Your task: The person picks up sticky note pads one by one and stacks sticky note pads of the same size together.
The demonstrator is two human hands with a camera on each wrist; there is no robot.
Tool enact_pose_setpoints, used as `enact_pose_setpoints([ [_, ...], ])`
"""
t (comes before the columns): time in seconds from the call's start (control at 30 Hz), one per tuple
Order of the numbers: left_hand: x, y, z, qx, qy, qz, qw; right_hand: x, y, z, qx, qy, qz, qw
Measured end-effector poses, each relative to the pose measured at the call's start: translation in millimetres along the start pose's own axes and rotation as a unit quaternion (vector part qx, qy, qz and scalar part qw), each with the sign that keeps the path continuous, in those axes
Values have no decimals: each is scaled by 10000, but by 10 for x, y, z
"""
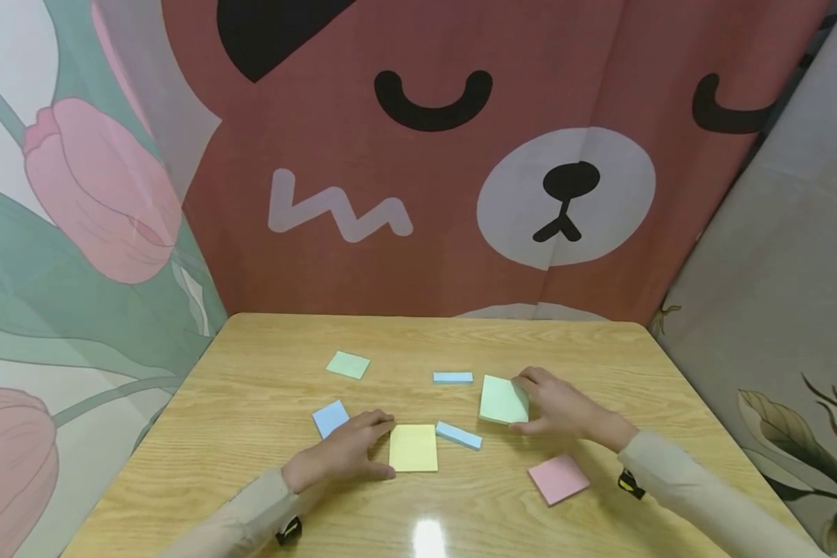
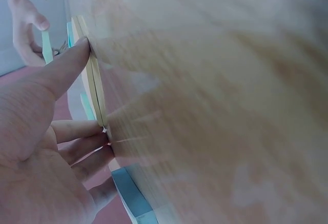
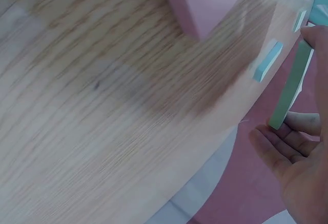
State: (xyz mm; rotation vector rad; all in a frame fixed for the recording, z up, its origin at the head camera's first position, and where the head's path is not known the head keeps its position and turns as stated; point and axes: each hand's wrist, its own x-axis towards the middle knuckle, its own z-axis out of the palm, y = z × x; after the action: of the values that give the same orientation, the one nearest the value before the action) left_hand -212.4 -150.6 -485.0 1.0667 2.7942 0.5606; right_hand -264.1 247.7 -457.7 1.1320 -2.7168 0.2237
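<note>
My right hand (image 1: pixel 558 404) grips a light green sticky-note pad (image 1: pixel 504 400) by its right side, between thumb and fingers. In the right wrist view the green pad (image 3: pixel 292 88) is held off the tabletop, its edge facing the camera. My left hand (image 1: pixel 345 449) is at the left side of a yellow sticky-note pad (image 1: pixel 414 448) lying on the table. The left wrist view shows the thumb and index finger at the yellow pad's (image 2: pixel 94 88) edges. A blue pad (image 1: pixel 331 418) lies partly hidden behind the left hand.
Two narrow light blue pads (image 1: pixel 459 435) (image 1: pixel 452 378) lie between the hands and farther back. A pink pad (image 1: pixel 559 480) sits near the right forearm, and a small green pad (image 1: pixel 349 365) at the back left. Printed curtains stand behind the wooden table (image 1: pixel 272 341).
</note>
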Motion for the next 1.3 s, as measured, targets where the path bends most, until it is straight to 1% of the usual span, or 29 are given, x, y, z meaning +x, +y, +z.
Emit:
enact_pose_setpoints([
  [0.27,-5,-3,2,-21,22,24,10000,53,-126,43,79,89,-288,9995],
  [0.5,1,1,-14,-38,4,10,10000,111,-208,45,-35,-89,-289,9995],
  [0.67,2,0,-16,-26,-6,0,10000,145,-266,56,-14,-119,-346,9993],
  [0.97,-20,30,-40,-14,29,16,10000,183,-393,49,-43,-170,-580,9982],
  [1.13,-18,39,-48,-7,52,23,10000,199,-443,60,-38,-273,-529,9982],
  [1.3,-12,11,-26,-31,-23,22,10000,208,-472,92,-35,-430,-506,9978],
])
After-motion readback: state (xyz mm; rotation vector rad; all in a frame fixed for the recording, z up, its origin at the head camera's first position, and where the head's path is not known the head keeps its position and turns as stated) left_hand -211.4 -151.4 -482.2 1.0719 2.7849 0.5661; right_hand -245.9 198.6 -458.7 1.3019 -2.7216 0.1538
